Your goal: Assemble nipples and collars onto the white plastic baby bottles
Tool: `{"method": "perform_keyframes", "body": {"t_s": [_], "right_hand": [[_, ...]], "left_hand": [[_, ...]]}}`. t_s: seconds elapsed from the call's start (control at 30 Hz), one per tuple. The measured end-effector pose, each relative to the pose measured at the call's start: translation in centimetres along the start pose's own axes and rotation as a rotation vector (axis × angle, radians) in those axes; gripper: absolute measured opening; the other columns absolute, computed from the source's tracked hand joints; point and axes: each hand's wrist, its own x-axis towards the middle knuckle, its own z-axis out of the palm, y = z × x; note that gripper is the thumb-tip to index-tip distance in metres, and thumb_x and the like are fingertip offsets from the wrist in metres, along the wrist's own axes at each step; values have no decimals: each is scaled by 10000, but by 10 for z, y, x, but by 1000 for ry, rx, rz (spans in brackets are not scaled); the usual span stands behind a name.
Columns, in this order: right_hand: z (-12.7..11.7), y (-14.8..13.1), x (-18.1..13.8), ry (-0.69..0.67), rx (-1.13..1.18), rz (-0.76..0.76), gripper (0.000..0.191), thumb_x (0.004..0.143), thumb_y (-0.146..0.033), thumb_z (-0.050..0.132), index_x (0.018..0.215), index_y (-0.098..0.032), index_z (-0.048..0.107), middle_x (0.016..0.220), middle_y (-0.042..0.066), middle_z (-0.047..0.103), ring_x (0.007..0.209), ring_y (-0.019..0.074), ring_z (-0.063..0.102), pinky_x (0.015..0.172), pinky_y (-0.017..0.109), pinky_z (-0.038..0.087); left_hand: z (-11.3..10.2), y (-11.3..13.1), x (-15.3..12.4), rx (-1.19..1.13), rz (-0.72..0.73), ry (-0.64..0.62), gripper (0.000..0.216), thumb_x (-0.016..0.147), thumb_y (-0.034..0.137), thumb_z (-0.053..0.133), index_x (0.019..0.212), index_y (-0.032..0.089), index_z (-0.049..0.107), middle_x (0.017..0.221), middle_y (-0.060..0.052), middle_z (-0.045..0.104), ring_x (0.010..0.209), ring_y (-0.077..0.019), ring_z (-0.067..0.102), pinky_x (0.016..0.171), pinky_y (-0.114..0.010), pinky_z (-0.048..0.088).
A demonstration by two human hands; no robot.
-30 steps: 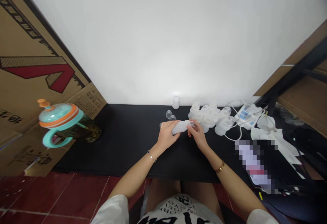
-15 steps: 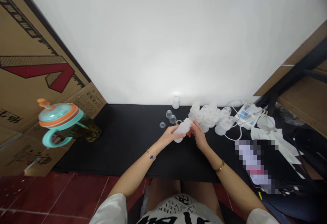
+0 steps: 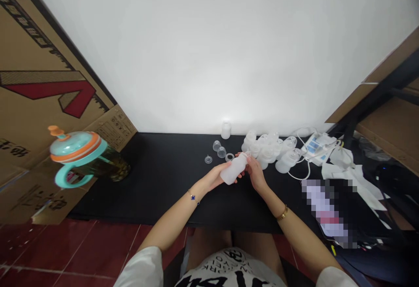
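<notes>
A frosted white baby bottle (image 3: 233, 170) lies tilted in my left hand (image 3: 216, 178), its neck pointing up and right; the fingers are closed around its body. At the neck, my right hand (image 3: 256, 174) has its fingers closed on the collar and top, which they partly cover. A white ring (image 3: 229, 157) lies just behind the bottle. Farther left are two clear dome caps (image 3: 221, 152) and a clear bottle nipple (image 3: 208, 159). An open-looking white bottle (image 3: 225, 130) stands by the wall. Several baby bottles with clear caps (image 3: 268, 150) cluster right of my hands.
The black table (image 3: 157, 178) meets a white wall. On its left stands a large jug (image 3: 78, 156) with a turquoise handle, beside cardboard boxes (image 3: 42, 95). A white power strip (image 3: 316, 148) with cables, crumpled white paper (image 3: 347, 169) and a pixelated device (image 3: 327, 212) occupy the right.
The bottle has rolled and shifted slightly right in my hands, showing more of its body. My left fingers have moved from over its front to behind it.
</notes>
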Motion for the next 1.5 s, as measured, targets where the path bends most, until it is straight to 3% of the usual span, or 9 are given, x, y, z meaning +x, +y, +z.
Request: {"method": "perform_keyframes", "body": {"t_s": [0.3, 0.5, 0.8, 1.03, 1.27, 1.5], "right_hand": [[0, -1, 0, 2, -28, 10, 489, 892, -619, 576, 1161, -229, 699, 1009, 81, 733, 593, 181, 605, 473, 303, 456], [1, -1, 0, 16, -12, 4, 475, 873, -603, 617, 1136, -220, 714, 1031, 86, 735, 576, 161, 584, 454, 282, 442], [2, -3, -2, -15, -31, -14, 434, 880, -554, 646, 1114, -196, 721, 672, 12, 638, 561, 163, 568, 468, 263, 438], [2, -2, -1, -18, -65, -17, 453, 877, -564, 640, 1125, -193, 716, 624, -5, 600, 545, 153, 558, 461, 251, 443], [0, 6, 1, -36, -34, -8, 399, 895, -533, 645, 1110, -208, 727, 692, 9, 638, 551, 147, 571, 459, 245, 441], [0, 8, 2, -28, -31, 8, 429, 884, -555, 643, 1105, -198, 732, 695, 21, 651, 554, 165, 575, 455, 264, 444]], "left_hand": [[-2, 1, 1, -31, 15, 20, 482, 832, 465, 683, 1098, 67, 742, 1036, -179, 757, 876, -286, 707, 800, -377, 559], [-5, 1, 1, -18, 39, 45, 467, 771, 383, 786, 1145, 110, 734, 1080, -143, 749, 846, -220, 691, 812, -331, 532], [-9, 1, 2, 137, 83, 104, 589, 637, 296, 868, 1184, 137, 715, 1080, -105, 727, 907, -216, 659, 741, -268, 441], [-6, 1, 2, 130, 142, 147, 590, 578, 199, 899, 1135, 174, 706, 1068, -61, 698, 925, -189, 624, 774, -262, 415], [-4, 2, 2, -61, 108, 82, 472, 758, 466, 797, 1075, 134, 683, 967, -108, 729, 814, -237, 683, 788, -348, 470], [-5, 3, 4, -127, 66, 61, 480, 725, 387, 822, 1097, 125, 670, 979, -130, 743, 813, -282, 719, 819, -393, 501]]}}
